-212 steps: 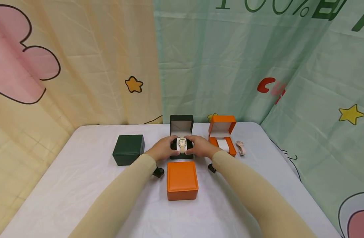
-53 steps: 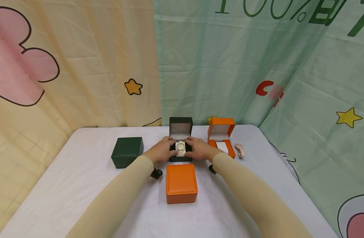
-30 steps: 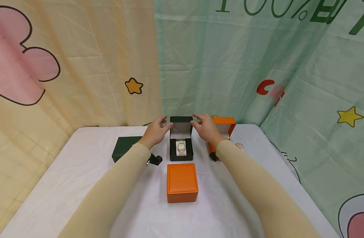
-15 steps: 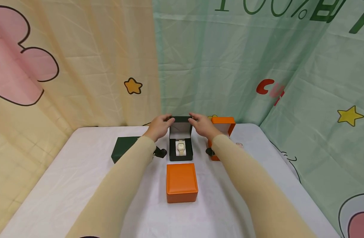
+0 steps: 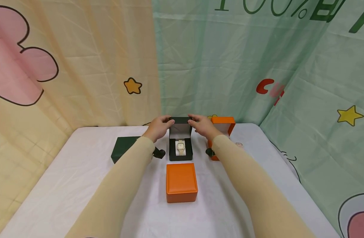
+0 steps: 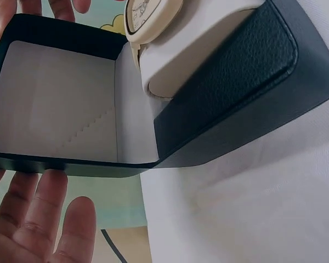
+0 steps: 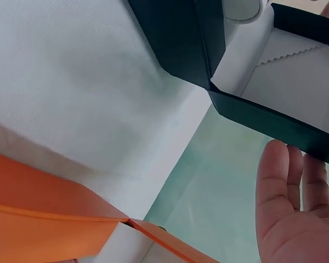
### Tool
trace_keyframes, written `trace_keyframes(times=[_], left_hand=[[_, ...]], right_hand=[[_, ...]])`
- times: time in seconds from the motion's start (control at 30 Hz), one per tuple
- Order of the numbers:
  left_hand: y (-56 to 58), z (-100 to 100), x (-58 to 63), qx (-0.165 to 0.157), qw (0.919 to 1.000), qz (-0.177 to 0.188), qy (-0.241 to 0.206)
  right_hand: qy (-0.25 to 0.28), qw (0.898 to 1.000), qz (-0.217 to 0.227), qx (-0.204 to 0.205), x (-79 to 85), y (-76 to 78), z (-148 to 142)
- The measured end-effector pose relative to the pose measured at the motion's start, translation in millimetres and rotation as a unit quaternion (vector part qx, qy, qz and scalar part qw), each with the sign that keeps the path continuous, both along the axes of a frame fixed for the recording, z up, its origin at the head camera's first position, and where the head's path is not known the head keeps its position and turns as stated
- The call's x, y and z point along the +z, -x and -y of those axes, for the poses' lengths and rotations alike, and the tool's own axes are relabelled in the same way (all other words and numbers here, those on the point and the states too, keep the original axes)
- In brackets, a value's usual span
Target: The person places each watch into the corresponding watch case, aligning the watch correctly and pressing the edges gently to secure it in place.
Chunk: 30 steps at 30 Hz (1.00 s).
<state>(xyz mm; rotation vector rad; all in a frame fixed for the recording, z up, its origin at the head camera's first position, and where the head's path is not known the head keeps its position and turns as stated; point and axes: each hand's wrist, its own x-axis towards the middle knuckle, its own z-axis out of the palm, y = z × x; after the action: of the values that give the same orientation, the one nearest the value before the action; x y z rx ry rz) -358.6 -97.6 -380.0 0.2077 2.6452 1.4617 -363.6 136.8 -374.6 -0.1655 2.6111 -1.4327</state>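
Both hands have come up off the watch: the left hand [image 5: 159,127] and right hand [image 5: 203,126] now flank the raised lid of the open dark green leatherette watch box [image 5: 180,140] at frame centre, straight fingers touching its top corners, gripping nothing. The cream square-faced wristwatch [image 5: 181,147] sits on its pillow inside. To me, seating looks done and closing is starting; a shut orange box [image 5: 181,182] waits lower centre on the white tabletop [image 5: 80,185].

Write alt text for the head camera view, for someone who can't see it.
Two hands, the left hand and the right hand, touch the raised lid of an open dark green box holding a cream watch. It stands on a white table with a closed orange box in front, a closed green box to the left and an open orange box to the right.
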Motion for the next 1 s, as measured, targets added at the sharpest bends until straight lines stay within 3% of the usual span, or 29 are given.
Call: trace_keyframes(times=[1.0], left_hand=[[-7.1, 2.0, 1.9, -0.008, 0.9998, 0.018, -0.001]], right_hand=[[0.016, 1.000, 0.002, 0.026, -2.9, -5.0, -5.3]])
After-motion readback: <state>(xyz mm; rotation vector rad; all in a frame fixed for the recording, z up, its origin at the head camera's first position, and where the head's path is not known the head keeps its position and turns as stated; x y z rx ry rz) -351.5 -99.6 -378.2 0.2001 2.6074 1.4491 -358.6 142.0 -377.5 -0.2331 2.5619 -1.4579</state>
